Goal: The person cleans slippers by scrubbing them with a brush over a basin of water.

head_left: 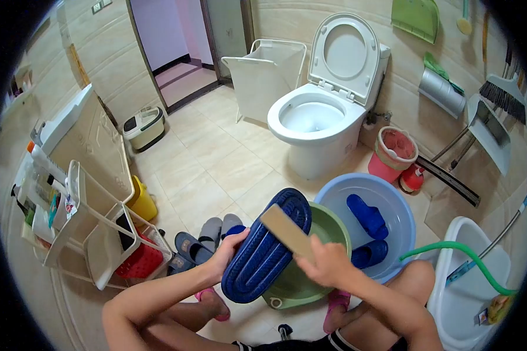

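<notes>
A dark blue slipper (253,270) is tilted up with its ridged sole towards me, and my left hand (228,250) is closed round its left side. In my right hand (325,262) is a scrubbing brush (286,231) with a flat tan back. The brush lies against the upper part of the sole; its bristles are hidden. Below the slipper stands a green basin (341,227), partly covered by the slipper and my hand. Right of it, a larger light blue basin (411,225) holds a blue slipper (367,215) and another blue slipper (369,254).
Grey slippers (209,230) stand left of the green basin, beside a white shelf rack (102,248). A toilet (316,111) with raised lid and a pink bin (386,167) are ahead. A green hose (468,248) crosses a white tub (445,292) at right.
</notes>
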`<state>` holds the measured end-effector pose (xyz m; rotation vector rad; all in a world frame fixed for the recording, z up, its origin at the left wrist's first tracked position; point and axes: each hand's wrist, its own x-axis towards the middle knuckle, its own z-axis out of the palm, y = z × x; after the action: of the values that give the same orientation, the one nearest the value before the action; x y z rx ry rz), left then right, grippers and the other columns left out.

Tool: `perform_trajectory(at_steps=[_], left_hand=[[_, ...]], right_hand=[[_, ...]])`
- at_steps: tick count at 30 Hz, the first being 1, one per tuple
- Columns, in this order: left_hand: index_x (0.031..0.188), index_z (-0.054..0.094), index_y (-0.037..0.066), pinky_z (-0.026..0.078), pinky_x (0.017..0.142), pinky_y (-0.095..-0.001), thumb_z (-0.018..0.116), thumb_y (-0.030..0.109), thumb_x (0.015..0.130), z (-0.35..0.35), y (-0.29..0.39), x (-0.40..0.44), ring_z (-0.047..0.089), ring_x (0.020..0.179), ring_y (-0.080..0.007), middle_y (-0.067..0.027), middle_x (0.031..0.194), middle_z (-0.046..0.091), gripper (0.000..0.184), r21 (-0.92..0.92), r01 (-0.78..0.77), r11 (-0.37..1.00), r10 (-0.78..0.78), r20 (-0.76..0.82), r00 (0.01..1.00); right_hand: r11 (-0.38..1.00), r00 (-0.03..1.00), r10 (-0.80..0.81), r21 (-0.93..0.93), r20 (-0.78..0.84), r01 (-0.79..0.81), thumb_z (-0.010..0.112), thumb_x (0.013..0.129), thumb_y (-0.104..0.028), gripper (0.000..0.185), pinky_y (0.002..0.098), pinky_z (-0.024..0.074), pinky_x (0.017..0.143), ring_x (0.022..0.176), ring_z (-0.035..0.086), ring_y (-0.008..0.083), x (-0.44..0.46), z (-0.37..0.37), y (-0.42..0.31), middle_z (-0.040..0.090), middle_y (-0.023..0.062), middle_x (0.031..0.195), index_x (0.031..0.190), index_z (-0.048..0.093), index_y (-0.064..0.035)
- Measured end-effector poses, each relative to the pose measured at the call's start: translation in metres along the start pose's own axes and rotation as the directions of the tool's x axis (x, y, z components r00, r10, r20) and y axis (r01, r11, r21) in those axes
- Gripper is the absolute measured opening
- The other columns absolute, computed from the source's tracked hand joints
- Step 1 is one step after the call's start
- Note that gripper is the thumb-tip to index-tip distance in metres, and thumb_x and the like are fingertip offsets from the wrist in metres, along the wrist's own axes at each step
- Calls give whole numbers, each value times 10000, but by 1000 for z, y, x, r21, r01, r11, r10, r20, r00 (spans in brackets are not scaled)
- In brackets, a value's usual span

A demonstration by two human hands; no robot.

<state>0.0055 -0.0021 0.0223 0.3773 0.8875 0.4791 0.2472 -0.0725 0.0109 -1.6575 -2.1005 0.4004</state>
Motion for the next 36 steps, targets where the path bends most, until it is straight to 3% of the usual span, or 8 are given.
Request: perform_trajectory(at_steps=[4, 12, 15, 18, 24, 28, 32, 36], left_hand=[[1135, 605, 25, 512, 848, -343, 492, 441, 940, -11, -7, 8, 656, 906, -207, -125, 1056, 674, 474, 99, -79, 992, 73, 64, 995], [1213, 568, 11, 525, 871, -381, 457, 433, 957, -3, -7, -2, 655, 962, -258, -164, 1100, 653, 506, 16, -4, 1000, 4, 33, 999], [1180, 583, 11, 529, 850, -377, 460, 440, 955, -2, -9, -1, 659, 926, -243, -152, 1059, 664, 500, 40, -47, 998, 47, 10, 999], [1132, 599, 19, 530, 826, -374, 470, 446, 949, -8, -13, 8, 659, 884, -225, -135, 1018, 669, 482, 88, -108, 990, 109, -8, 994], [1101, 628, 32, 539, 802, -362, 469, 430, 950, 4, -9, 6, 670, 850, -220, -130, 980, 684, 455, 32, -13, 999, 13, 4, 1000], [1114, 626, 31, 543, 793, -347, 460, 422, 959, 7, -6, 3, 672, 851, -223, -124, 985, 688, 453, 54, -37, 998, 37, 17, 999], [1110, 612, 3, 544, 784, -344, 460, 406, 964, 1, -5, 8, 673, 837, -205, -119, 986, 686, 455, 107, -110, 988, 101, 78, 992], [1099, 609, 4, 543, 777, -326, 458, 423, 964, -8, -11, 14, 672, 831, -193, -119, 987, 684, 465, 161, -123, 979, 118, 41, 992]], right_hand=[[939, 917, -343, 92, 202, 331, 612, 811, -439, 426, 461, 474, 434, 447, 590, 355, -27, 15, -26, 570, 159, 513, 900, 490, -40], [996, 996, 73, -45, -42, -75, 593, 835, -413, 421, 536, 485, 551, 595, 614, 436, 6, -17, 12, 602, 238, 627, 905, 480, -14], [998, 997, 58, 22, 50, -59, 580, 846, -417, 426, 521, 486, 535, 571, 610, 423, -5, -9, -5, 598, 231, 613, 921, 470, -12], [973, 947, -228, 72, 226, 217, 595, 829, -423, 433, 487, 488, 498, 524, 613, 388, -20, 2, -25, 598, 200, 583, 930, 472, -21], [997, 997, 71, -31, 3, -71, 604, 819, -388, 392, 517, 491, 562, 603, 624, 410, 9, -26, 13, 615, 212, 639, 907, 469, -31], [999, 999, 44, -6, 30, -44, 589, 830, -390, 402, 525, 488, 562, 604, 620, 413, 6, -25, 10, 608, 223, 636, 907, 462, -16], [932, 889, -362, 83, 280, 353, 606, 806, -434, 447, 466, 478, 443, 474, 601, 362, -22, 3, -25, 581, 173, 538, 902, 469, -20], [948, 920, -305, -11, 245, 317, 627, 791, -415, 429, 453, 495, 461, 483, 619, 338, -16, -8, -22, 598, 160, 549, 913, 490, -27]])
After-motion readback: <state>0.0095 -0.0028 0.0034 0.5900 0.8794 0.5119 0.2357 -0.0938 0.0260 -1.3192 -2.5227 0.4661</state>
